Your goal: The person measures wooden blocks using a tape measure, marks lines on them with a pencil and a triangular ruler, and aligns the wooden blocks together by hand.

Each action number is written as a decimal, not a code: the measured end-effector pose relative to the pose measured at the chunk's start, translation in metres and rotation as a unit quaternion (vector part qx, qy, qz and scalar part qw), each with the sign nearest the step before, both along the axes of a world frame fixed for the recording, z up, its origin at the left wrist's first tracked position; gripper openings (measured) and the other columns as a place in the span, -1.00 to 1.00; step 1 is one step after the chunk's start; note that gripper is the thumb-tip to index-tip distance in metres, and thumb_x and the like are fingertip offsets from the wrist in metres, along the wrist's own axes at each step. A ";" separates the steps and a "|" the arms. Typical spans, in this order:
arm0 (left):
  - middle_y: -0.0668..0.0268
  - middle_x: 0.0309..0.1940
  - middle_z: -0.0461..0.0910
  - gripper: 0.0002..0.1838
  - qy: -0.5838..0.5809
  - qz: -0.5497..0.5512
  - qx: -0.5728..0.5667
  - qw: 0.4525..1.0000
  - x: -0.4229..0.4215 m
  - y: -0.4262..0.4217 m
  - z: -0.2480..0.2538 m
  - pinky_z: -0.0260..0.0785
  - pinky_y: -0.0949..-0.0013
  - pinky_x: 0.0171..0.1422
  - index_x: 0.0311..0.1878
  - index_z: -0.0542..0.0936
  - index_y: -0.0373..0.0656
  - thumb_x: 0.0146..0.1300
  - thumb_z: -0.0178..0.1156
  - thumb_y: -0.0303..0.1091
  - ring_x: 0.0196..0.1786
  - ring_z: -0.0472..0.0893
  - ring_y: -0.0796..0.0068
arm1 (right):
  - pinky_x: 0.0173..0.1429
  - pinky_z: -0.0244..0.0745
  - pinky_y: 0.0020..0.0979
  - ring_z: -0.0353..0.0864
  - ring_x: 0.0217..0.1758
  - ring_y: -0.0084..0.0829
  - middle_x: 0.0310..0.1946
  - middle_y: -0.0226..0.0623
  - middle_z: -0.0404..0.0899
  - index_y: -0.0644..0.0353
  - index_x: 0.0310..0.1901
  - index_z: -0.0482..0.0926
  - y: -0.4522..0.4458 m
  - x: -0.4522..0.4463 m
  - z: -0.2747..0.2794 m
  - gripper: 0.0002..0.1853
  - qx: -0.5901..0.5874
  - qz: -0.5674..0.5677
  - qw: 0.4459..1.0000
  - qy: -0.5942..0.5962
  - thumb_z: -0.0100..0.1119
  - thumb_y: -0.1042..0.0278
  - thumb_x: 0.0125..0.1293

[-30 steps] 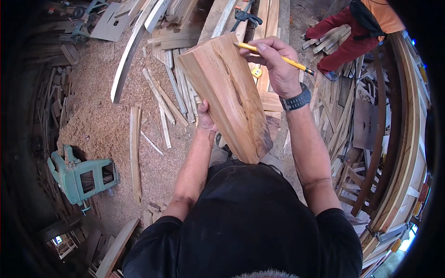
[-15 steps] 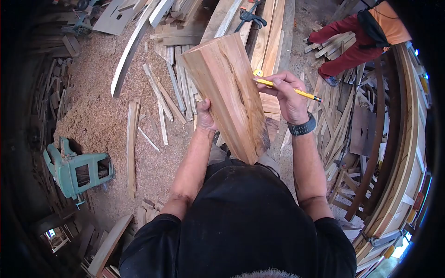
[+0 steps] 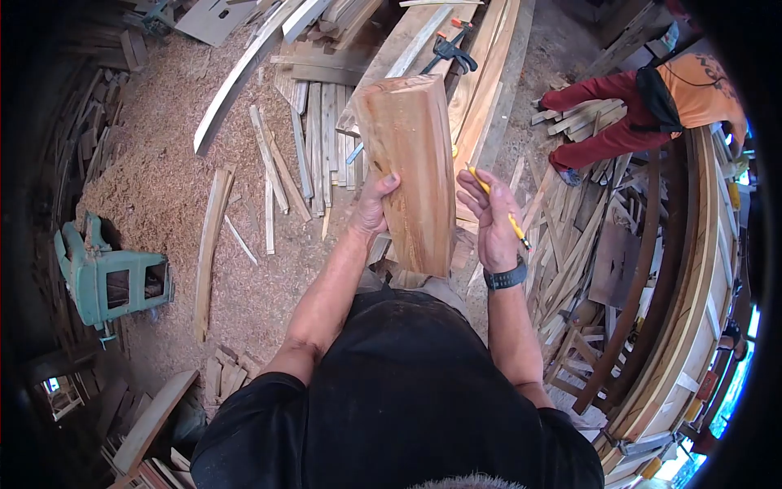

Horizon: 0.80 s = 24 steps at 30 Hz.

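Observation:
My left hand [image 3: 374, 204] grips a thick wooden block [image 3: 411, 171] along its left side, thumb on the face toward me and the other fingers hidden behind it. The block is held up in front of my body, its long sides nearly upright in view, with a smooth brown face showing. Just right of the block, my right hand [image 3: 494, 213] is closed on a yellow pencil [image 3: 515, 225], which lies slanted across the palm and fingers. A small gap separates this hand from the wood.
Long planks [image 3: 481, 73] and a black clamp [image 3: 450, 54] lie ahead. A green machine frame [image 3: 110, 281] stands at left on shavings. A person in an orange shirt [image 3: 702, 91] bends at upper right, beside a long curved wooden structure [image 3: 692, 310]. Scrap strips [image 3: 277, 155] litter the floor.
The block has turned, so its cracked face no longer shows and a smooth face does. My right hand has moved down, its pencil now tilted more steeply. The person at right appears more fully.

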State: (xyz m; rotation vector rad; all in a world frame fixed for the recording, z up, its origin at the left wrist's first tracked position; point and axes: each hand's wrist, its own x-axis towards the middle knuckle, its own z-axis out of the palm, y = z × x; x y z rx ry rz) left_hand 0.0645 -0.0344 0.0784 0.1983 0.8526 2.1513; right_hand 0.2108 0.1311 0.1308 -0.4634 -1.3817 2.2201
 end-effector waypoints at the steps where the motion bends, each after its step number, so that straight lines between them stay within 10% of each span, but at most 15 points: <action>1: 0.12 0.23 0.59 -0.11 0.000 0.000 0.002 1.000 0.002 0.002 0.004 0.55 0.11 0.37 0.48 0.32 -0.29 0.19 0.48 -0.07 0.23 0.65 0.24 | 0.49 0.47 -0.12 0.57 0.40 -0.12 0.29 0.12 0.57 0.37 0.33 0.47 -0.002 0.000 0.002 -0.44 0.013 0.011 1.000 -0.011 -0.03 -0.03 0.66; 24: -0.13 0.32 0.39 0.19 0.296 0.173 -0.214 0.915 0.015 0.042 0.032 0.29 0.14 0.53 0.50 0.08 -0.45 0.02 0.63 -0.04 0.38 0.46 0.12 | 0.55 0.38 -0.15 0.54 0.43 -0.17 0.33 0.06 0.53 0.43 0.37 0.41 0.006 -0.032 0.009 -0.31 0.043 -0.027 0.999 -0.014 0.05 -0.14 0.61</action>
